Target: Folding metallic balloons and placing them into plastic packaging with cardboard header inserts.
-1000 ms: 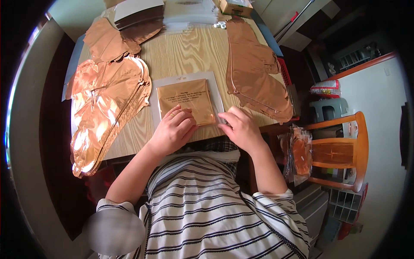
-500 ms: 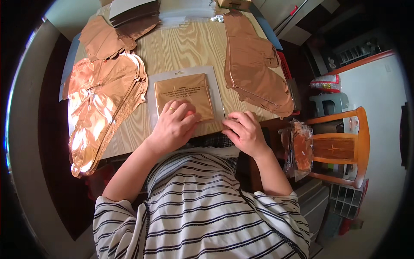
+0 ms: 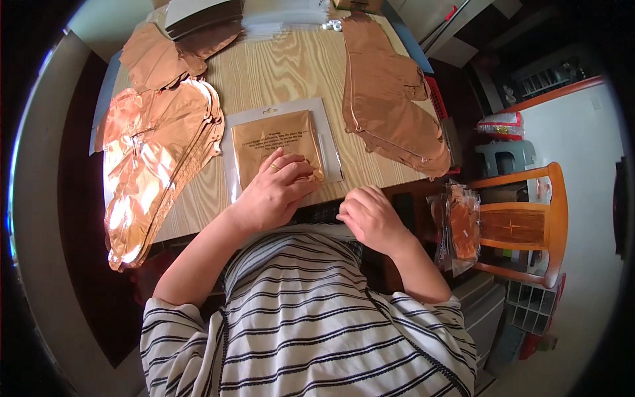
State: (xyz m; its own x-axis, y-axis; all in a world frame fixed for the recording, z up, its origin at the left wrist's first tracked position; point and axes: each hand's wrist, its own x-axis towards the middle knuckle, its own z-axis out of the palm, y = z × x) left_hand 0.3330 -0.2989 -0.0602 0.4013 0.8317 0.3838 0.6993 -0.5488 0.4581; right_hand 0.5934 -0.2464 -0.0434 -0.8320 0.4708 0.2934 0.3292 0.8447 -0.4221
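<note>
A flat clear package with a folded copper-coloured foil balloon over a pale card lies at the table's near edge. My left hand is over its lower edge, fingers bent and drawn together on the plastic; the thumb is mostly hidden. Just right of the package, off the table's near edge, my right hand is closed with its fingers curled in. Whatever its fingertips may pinch is hidden.
Flat copper foil balloons lie in stacks left and right. Dark-and-white cards, clear plastic bags and small white rolls are at the back. A wooden chair at right bears packed foil balloons.
The package has turned slightly and shifted a little left. My left hand has slid slightly right along its lower edge. My right hand has dropped a little nearer me, its fingers curling tighter.
</note>
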